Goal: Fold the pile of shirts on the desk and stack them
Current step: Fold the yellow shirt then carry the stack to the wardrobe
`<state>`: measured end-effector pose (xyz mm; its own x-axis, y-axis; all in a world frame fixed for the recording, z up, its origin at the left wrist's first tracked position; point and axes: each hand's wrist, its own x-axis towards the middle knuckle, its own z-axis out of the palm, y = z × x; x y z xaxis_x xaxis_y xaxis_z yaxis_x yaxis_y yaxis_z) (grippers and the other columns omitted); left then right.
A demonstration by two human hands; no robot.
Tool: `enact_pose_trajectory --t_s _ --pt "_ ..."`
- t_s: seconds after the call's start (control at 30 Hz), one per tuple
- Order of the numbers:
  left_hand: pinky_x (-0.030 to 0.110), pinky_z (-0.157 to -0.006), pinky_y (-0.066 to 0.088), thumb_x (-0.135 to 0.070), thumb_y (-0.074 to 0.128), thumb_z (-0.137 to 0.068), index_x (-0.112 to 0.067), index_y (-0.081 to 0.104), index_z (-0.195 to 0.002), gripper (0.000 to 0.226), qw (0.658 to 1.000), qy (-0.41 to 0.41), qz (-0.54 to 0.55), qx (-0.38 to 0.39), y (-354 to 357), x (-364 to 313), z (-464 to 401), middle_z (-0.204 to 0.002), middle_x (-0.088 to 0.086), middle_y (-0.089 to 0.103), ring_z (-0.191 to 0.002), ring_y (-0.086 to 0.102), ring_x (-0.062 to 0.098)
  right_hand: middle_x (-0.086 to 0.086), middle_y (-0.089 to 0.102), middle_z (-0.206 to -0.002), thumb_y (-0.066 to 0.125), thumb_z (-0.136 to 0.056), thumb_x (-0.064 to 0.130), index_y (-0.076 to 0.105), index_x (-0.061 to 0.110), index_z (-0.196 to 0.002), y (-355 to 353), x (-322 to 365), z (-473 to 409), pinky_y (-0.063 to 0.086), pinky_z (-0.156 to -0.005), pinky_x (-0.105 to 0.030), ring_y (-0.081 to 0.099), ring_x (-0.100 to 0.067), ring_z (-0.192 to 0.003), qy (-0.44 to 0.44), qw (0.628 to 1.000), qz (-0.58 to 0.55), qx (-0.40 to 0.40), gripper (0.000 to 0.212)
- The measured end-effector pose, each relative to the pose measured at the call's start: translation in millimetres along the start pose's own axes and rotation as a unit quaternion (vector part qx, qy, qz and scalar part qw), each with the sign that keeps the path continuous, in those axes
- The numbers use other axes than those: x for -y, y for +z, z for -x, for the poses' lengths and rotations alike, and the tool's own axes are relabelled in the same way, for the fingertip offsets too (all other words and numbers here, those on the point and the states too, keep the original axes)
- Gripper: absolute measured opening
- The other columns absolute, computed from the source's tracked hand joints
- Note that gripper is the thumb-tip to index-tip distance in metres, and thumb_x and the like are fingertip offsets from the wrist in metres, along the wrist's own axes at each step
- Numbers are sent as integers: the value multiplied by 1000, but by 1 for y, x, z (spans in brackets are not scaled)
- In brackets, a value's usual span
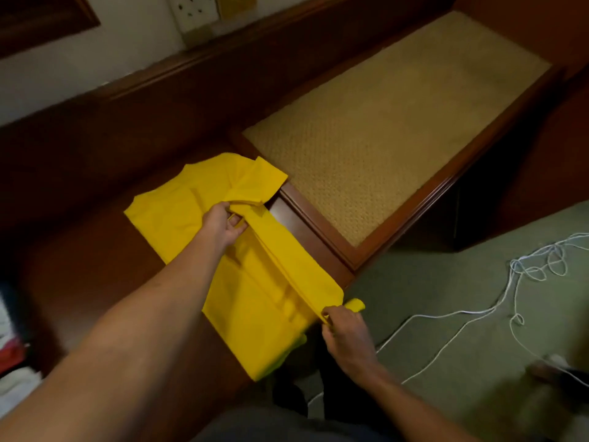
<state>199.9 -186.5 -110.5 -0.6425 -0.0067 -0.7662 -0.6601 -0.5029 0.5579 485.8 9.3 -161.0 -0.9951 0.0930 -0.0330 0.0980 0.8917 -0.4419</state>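
A yellow shirt [178, 215] lies spread on the dark wooden desk [79, 266], its right side lifted into a long folded strip. My left hand [223, 226] pinches the far end of that strip near the sleeve. My right hand [342, 333] pinches the near end at the hem, by the desk's front edge. The strip is stretched taut between both hands. A short sleeve sticks out over the desk's right edge.
A lower bench with a woven tan top [398, 122] stands to the right of the desk. A white cord [516, 282] trails over the green carpet at right. More clothes [12, 362] lie at the left edge. A wall socket [194, 11] is above the desk.
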Motion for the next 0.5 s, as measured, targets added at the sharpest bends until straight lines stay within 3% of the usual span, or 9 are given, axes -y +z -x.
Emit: enact_pose_trajectory --t_s 0.07,0.2,0.33,0.43,0.5 --pt "42 -80 46 -14 39 -102 -17 50 -89 17 1000 1 -5 -2 -12 -2 -1 -94 2 57 -79 60 18 -6 64 -88 68 -72 12 63 13 -98 11 11 6 52 -63 -41 62 -30 -79 31 998 -28 45 26" --pt "42 -90 42 -15 39 -103 -15 51 -110 14 1000 7 -10 -10 -27 -3 -3 -113 5 54 -96 58 20 -8 59 -95 58 -80 14 55 14 -92 23 24 7 47 -71 -41 57 -30 -90 53 990 -22 126 13" --pt "42 -90 44 -8 37 -101 -16 52 -97 18 996 36 -65 -50 -43 4 -4 -100 8 57 -78 58 17 -10 63 -106 59 -82 17 57 14 -101 31 20 6 46 -78 -35 60 -30 -101 115 951 -59 282 19" --pt "35 -74 49 -3 40 -97 -21 44 -107 20 975 89 -169 -110 -54 12 0 -83 8 50 -65 47 15 -7 68 -112 65 -83 20 65 12 -115 22 10 8 47 -84 -29 64 -22 -105 148 931 -80 325 32" --pt "32 -58 41 -7 46 -93 -25 41 -108 24 952 133 -240 -138 -59 18 5 -87 10 50 -62 43 16 -5 71 -101 63 -83 18 68 14 -107 12 3 6 48 -80 -28 67 -20 -96 185 936 -99 284 25"
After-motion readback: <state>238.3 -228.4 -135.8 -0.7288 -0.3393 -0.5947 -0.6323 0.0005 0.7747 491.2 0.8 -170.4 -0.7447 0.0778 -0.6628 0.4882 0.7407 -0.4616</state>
